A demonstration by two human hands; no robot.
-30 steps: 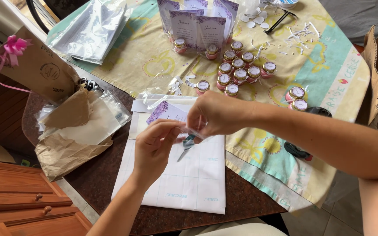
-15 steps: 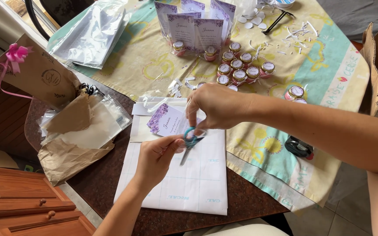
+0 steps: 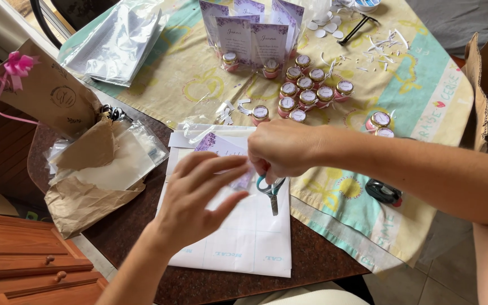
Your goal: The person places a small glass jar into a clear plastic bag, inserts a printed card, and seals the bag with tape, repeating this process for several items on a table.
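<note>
My right hand [image 3: 280,148] is closed around a pair of scissors [image 3: 271,192] with blue-green handles, the blades pointing down toward me. My left hand [image 3: 199,197] hovers with fingers spread over a small purple-and-white printed card [image 3: 213,144], its fingertips touching the card next to my right hand. Both hands are above white sheets of paper [image 3: 244,243] lying on the dark round table [image 3: 114,237]. Most of the card is hidden by my hands.
Several small pink jars with gold lids [image 3: 306,90] cluster on the yellow patterned tablecloth [image 3: 413,96], behind them upright purple cards [image 3: 252,34]. A brown paper bag with a pink bow [image 3: 40,90], crumpled brown paper [image 3: 86,197], clear plastic bags [image 3: 117,36], a tape roll [image 3: 384,192] and a wooden drawer unit [image 3: 24,265] lie around.
The card, lying flat and visible half a second ago, is now mostly covered. My left hand has risen and spread its fingers over it; my right hand with the scissors shifted slightly toward it.
</note>
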